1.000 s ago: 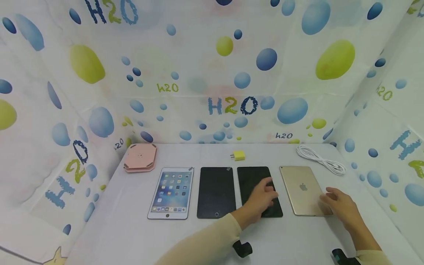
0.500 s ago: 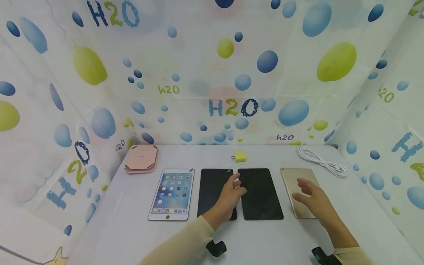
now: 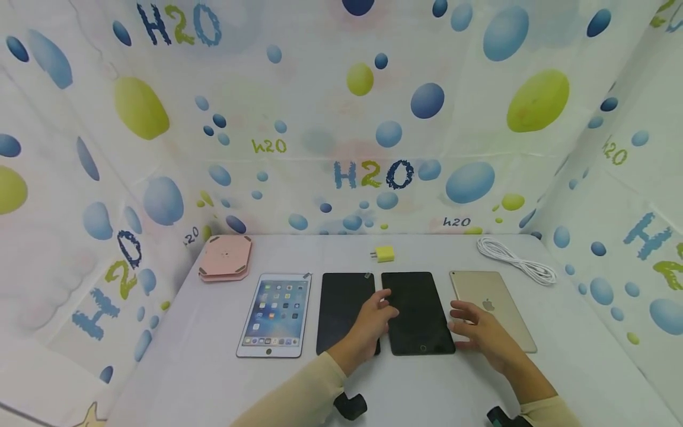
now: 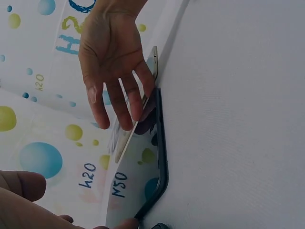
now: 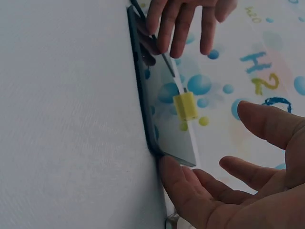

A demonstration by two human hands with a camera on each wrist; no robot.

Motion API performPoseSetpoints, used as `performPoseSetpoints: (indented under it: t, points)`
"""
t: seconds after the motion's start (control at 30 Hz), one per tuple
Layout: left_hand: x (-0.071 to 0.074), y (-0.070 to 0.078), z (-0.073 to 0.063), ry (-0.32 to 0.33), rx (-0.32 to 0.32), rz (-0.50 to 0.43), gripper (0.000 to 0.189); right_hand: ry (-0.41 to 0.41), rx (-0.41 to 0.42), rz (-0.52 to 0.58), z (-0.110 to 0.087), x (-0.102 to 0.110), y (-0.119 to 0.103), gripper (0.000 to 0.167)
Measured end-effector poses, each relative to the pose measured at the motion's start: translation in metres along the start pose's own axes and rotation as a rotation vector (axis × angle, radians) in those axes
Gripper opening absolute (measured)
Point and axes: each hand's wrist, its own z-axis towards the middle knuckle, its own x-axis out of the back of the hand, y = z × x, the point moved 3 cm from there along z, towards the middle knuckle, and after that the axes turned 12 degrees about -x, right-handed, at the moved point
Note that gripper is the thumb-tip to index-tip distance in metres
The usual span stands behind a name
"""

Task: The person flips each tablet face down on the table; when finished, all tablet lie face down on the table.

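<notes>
A black tablet [image 3: 416, 311], dark-screened with its home button at the near end, lies flat between the two hands. My left hand [image 3: 368, 323] is over the right part of another black tablet [image 3: 344, 308], its fingertips at the first tablet's left edge. Along the opposite edge are the fingertips of my right hand [image 3: 482, 333], its fingers spread and loosely bent. In the right wrist view, the right fingertips [image 5: 171, 164] meet the tablet's edge [image 5: 142, 90]. Part of the gold tablet [image 3: 498, 296], face down, is hidden beneath the right hand.
On the far left lies a white tablet [image 3: 274, 314] with a lit screen. Behind the row are a pink octagonal case [image 3: 226, 256], a yellow plug adapter [image 3: 384, 254] and a coiled white cable [image 3: 514, 260]. A patterned curtain [image 3: 299, 107] borders the white table [image 3: 187, 332].
My left hand moved left off the black tablet to its left edge. My right hand moved left from the gold tablet's right side, across it, to the black tablet's right edge.
</notes>
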Motion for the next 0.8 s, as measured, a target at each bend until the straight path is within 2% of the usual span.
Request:
performPoseSetpoints:
  t: [0.2, 0.5, 0.8]
  points:
    - [-0.0009, 0.0008, -0.0003, 0.005, 0.008, 0.015, 0.058, -0.034, -0.014, 0.044, 0.0034, 0.0004, 0.0039, 0.069]
    - [0.0022, 0.0011, -0.0002, -0.011, 0.025, -0.051, 0.049, -0.003, -0.037, 0.053, 0.0055, -0.0037, 0.0042, 0.066]
    - [-0.002, 0.0003, 0.0003, -0.026, 0.017, -0.058, 0.047, 0.029, -0.041, 0.068, 0.0037, -0.0012, 0.0056, 0.067]
